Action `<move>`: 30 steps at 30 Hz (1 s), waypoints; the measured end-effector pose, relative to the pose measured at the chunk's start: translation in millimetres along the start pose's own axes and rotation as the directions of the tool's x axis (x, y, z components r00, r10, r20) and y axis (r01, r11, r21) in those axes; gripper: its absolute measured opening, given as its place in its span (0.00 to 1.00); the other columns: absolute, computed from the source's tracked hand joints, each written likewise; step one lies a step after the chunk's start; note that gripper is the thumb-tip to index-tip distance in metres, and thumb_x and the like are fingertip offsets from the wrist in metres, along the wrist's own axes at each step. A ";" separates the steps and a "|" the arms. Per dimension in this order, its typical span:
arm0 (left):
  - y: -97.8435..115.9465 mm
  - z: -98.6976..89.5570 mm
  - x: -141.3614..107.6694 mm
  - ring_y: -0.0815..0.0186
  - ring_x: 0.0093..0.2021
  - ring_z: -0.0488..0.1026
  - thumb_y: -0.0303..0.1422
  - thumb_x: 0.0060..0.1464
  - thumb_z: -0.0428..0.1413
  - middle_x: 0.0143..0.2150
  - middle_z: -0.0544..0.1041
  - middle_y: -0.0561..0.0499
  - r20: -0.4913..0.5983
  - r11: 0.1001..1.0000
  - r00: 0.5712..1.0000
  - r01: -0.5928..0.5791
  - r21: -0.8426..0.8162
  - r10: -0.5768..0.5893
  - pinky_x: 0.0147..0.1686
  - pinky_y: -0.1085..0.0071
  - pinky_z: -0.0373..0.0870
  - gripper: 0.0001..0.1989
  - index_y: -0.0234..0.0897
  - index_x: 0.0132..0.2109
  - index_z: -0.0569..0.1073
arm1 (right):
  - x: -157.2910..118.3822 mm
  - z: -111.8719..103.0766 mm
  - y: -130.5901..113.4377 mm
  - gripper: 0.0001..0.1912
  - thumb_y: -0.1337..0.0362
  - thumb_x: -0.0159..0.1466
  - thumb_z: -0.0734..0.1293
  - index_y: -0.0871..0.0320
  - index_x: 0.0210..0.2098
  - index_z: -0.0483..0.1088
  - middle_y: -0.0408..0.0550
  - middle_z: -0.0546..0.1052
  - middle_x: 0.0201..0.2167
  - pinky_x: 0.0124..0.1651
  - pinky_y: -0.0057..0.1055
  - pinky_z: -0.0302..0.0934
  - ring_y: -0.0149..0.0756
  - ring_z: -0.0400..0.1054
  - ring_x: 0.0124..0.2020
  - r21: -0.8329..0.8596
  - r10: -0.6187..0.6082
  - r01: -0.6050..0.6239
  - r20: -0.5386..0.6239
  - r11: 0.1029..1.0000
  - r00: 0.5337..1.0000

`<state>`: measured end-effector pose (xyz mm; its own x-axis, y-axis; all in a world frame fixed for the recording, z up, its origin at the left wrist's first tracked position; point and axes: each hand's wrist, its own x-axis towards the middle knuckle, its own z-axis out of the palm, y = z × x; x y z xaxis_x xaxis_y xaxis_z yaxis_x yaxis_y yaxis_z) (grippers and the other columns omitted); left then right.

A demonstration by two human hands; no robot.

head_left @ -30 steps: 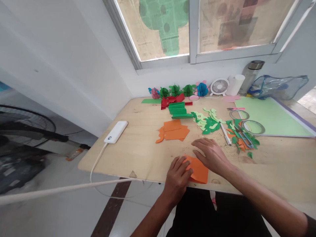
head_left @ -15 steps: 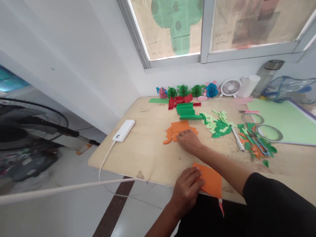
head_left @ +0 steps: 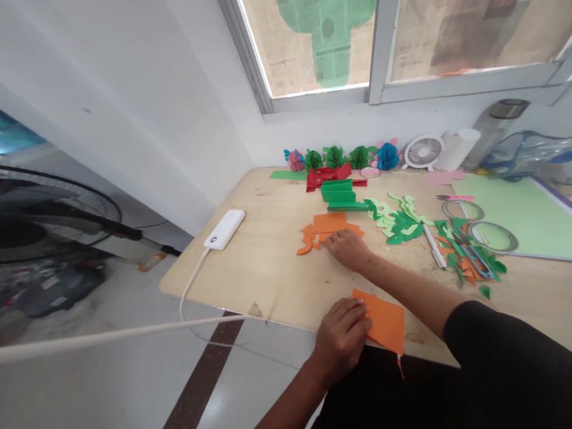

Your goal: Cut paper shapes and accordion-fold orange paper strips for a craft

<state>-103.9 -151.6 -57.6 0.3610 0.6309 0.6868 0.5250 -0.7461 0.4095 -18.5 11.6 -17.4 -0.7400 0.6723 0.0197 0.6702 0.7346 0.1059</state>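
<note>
My left hand (head_left: 342, 339) is closed on the left edge of an orange paper sheet (head_left: 385, 322) at the table's front edge. Farther back, my right hand (head_left: 348, 249) rests with curled fingers at the near side of some orange paper pieces (head_left: 329, 223); whether its fingertips grip one is hidden. Just left of these lies a curvy orange cutout (head_left: 306, 241). Folded green paper (head_left: 338, 192) sits behind the orange pieces, with red folded paper (head_left: 328, 174) beyond it. Light and dark green cutouts (head_left: 403, 225) are spread to the right of my right hand.
A white power bank (head_left: 225, 229) with a cable lies at the left. At the right are a white pen (head_left: 433, 245), blue scissors (head_left: 476, 259), tape rolls (head_left: 494, 237) and a green sheet (head_left: 536, 217). Paper figures (head_left: 334, 157) and a small fan (head_left: 424, 151) line the wall.
The view has shifted slightly. My right hand has drawn a little back from the orange pieces, baring more of them. My left hand keeps its hold on the orange sheet.
</note>
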 end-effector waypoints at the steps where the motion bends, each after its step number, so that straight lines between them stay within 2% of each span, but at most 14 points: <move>1: 0.3 0.0 0.0 0.60 0.48 0.74 0.20 0.53 0.49 0.41 0.78 0.43 0.003 1.000 1.000 0.003 0.003 -0.003 0.46 0.60 0.75 0.11 0.35 0.39 0.72 | -0.3 0.3 0.8 0.14 0.72 0.66 0.56 0.65 0.42 0.73 0.62 0.78 0.38 0.39 0.34 0.55 0.41 0.70 0.39 0.002 0.002 -0.002 -0.002 1.000 1.000; 8: 0.5 -0.9 -2.7 0.60 0.50 0.74 0.22 0.52 0.50 0.43 0.79 0.43 0.037 1.000 0.999 0.012 0.020 -0.013 0.49 0.58 0.73 0.11 0.36 0.40 0.73 | -2.2 0.5 3.0 0.13 0.74 0.65 0.57 0.65 0.39 0.73 0.61 0.77 0.38 0.39 0.34 0.52 0.40 0.69 0.39 0.038 0.023 -0.022 -0.038 0.999 0.999; 16: -0.3 -3.4 -3.0 0.61 0.50 0.74 0.21 0.51 0.50 0.43 0.79 0.44 0.032 0.999 0.999 -0.014 0.040 0.012 0.51 0.61 0.72 0.11 0.35 0.39 0.73 | 8.7 -9.7 -12.9 0.12 0.73 0.65 0.57 0.64 0.37 0.73 0.58 0.77 0.38 0.40 0.34 0.50 0.39 0.68 0.39 0.124 0.030 -0.016 -0.114 0.992 0.993; 18: 0.1 -4.7 -2.7 0.61 0.50 0.74 0.21 0.52 0.50 0.43 0.79 0.44 0.035 0.999 0.999 -0.011 0.038 0.010 0.51 0.61 0.72 0.11 0.35 0.39 0.73 | -2.2 -14.6 -11.4 0.11 0.70 0.66 0.58 0.62 0.37 0.73 0.56 0.77 0.38 0.42 0.34 0.51 0.39 0.68 0.40 0.147 0.082 -0.063 -0.127 0.987 0.989; 21: 0.4 -6.8 -1.9 0.61 0.50 0.74 0.22 0.54 0.49 0.43 0.79 0.45 0.067 0.999 0.998 -0.012 0.045 0.009 0.51 0.59 0.71 0.12 0.36 0.42 0.74 | -41.2 -21.4 2.3 0.12 0.64 0.67 0.59 0.58 0.41 0.73 0.51 0.78 0.41 0.45 0.32 0.53 0.36 0.68 0.42 0.176 0.214 -0.188 -0.142 0.966 0.967; 23: 0.2 -8.2 -1.1 0.61 0.50 0.74 0.23 0.55 0.50 0.43 0.79 0.45 0.084 0.999 0.996 -0.022 0.047 0.018 0.51 0.59 0.71 0.12 0.37 0.42 0.75 | -78.8 -23.7 18.3 0.15 0.62 0.68 0.56 0.56 0.45 0.73 0.49 0.77 0.44 0.45 0.30 0.54 0.35 0.69 0.44 0.186 0.343 -0.314 -0.149 0.931 0.927; 24: 0.1 -8.9 -0.6 0.61 0.50 0.74 0.24 0.56 0.50 0.43 0.79 0.45 0.088 0.999 0.996 -0.026 0.045 0.023 0.50 0.59 0.71 0.11 0.37 0.42 0.75 | -99.0 -23.9 27.8 0.16 0.62 0.68 0.55 0.55 0.45 0.73 0.50 0.77 0.44 0.45 0.29 0.55 0.35 0.69 0.45 0.187 0.422 -0.393 -0.151 0.900 0.894; 25: 0.1 -9.5 0.0 0.61 0.49 0.74 0.24 0.56 0.50 0.43 0.79 0.45 0.091 0.999 0.995 -0.031 0.040 0.027 0.50 0.60 0.71 0.11 0.37 0.41 0.75 | -118.8 -23.4 37.9 0.17 0.63 0.68 0.54 0.55 0.45 0.73 0.50 0.77 0.45 0.44 0.29 0.56 0.36 0.69 0.44 0.186 0.508 -0.480 -0.152 0.857 0.848; 27: 0.5 -10.7 1.4 0.61 0.49 0.73 0.25 0.57 0.50 0.42 0.79 0.45 0.098 0.999 0.995 -0.035 0.032 0.032 0.49 0.60 0.71 0.10 0.37 0.40 0.75 | -154.8 -20.8 58.7 0.18 0.62 0.67 0.54 0.55 0.46 0.74 0.51 0.77 0.44 0.38 0.30 0.56 0.38 0.70 0.41 0.178 0.674 -0.651 -0.145 0.738 0.724; 28: 0.9 -11.2 2.1 0.61 0.48 0.73 0.25 0.57 0.50 0.42 0.79 0.45 0.102 0.999 0.994 -0.036 0.030 0.032 0.49 0.60 0.71 0.10 0.37 0.39 0.75 | -170.1 -19.0 68.6 0.18 0.61 0.67 0.55 0.55 0.45 0.74 0.51 0.77 0.43 0.34 0.31 0.55 0.39 0.71 0.38 0.171 0.740 -0.720 -0.135 0.672 0.659; 30: 2.5 -11.7 3.2 0.61 0.48 0.74 0.25 0.58 0.50 0.42 0.79 0.45 0.108 0.999 0.994 -0.030 0.033 0.026 0.49 0.60 0.71 0.09 0.37 0.40 0.75 | -194.2 -15.7 85.5 0.18 0.59 0.66 0.55 0.54 0.44 0.74 0.50 0.77 0.41 0.29 0.31 0.52 0.39 0.70 0.34 0.154 0.825 -0.810 -0.100 0.565 0.556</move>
<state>-110.4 -153.9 -47.4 0.4558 0.6304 0.6284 0.5389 -0.7573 0.3688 181.6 -57.5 3.4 0.1354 0.9708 0.1978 0.9873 -0.1154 -0.1095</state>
